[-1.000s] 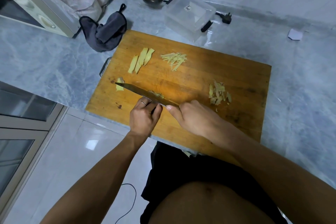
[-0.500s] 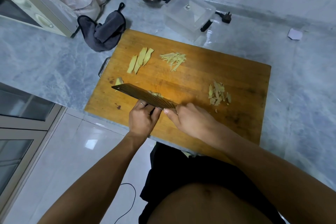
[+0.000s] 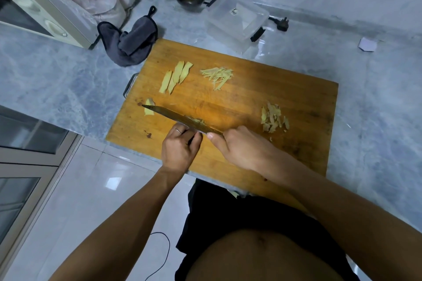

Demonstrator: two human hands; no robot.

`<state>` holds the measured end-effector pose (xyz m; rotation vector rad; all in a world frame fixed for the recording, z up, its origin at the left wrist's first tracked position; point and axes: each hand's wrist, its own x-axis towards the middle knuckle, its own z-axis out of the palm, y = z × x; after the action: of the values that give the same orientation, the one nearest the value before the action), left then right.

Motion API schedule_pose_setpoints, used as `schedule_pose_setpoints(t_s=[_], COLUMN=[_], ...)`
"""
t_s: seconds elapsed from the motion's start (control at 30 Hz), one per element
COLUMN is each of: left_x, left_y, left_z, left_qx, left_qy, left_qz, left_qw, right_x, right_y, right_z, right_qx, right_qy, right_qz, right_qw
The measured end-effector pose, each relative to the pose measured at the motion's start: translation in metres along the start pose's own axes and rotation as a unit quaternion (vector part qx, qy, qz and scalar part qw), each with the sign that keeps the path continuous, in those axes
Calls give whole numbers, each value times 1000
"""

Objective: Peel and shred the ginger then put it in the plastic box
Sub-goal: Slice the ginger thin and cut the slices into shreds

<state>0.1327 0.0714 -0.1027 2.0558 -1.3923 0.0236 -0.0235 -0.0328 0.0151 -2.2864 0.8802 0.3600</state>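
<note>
The right hand [image 3: 239,150] curls its grip around the handle of a cleaver [image 3: 180,118], thumb laid along the near side, the blade running toward the left of the frame across a wooden cutting board [image 3: 285,98]. The left hand [image 3: 179,150], a ring on one finger, bends its fingers against the near face of the blade, apparently pressing down a small bit of ginger [image 3: 194,120] that shows just beyond the blade; the blade hides the fingertips, so what they pinch cannot be told for sure. Another ginger piece [image 3: 149,108] lies by the blade's tip at the board's left side. Three flat ginger slices [image 3: 175,76] lie in the board's upper left, a pile of ginger shreds [image 3: 218,75] just to their right, and a heap of peelings [image 3: 274,118] toward the right side. The clear plastic box [image 3: 237,20] stands open on the marble tabletop [image 3: 68,80] just beyond the board's far edge. A grey cloth [image 3: 132,41] lies at upper left.
</note>
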Motion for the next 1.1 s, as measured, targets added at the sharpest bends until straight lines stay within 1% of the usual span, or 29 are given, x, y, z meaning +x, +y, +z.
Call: schedule_pose_setpoints(t_s=[0.37,0.57,0.7,0.93,1.1], left_x=[-2,-3,-3,0,2], left_y=[-2,-2,1,1,4], left_z=[0,-1,1,-1,-3], left_qx=[-12,-19,-45,-67,-71], left_qy=[7,-2,-2,6,-8], left_qz=[4,-1,-25,-39,-48], left_qw=[1000,1000,999,997,996], right_x=[5,4,-2,0,-4], right_y=[1,9,22,39,39], right_z=[14,9,4,-2,-4], right_qx=[-1,5,37,182,196], right_qy=[4,32,67,83,78], right_qz=[3,-11,-4,11,25], right_qw=[1000,999,997,980,977])
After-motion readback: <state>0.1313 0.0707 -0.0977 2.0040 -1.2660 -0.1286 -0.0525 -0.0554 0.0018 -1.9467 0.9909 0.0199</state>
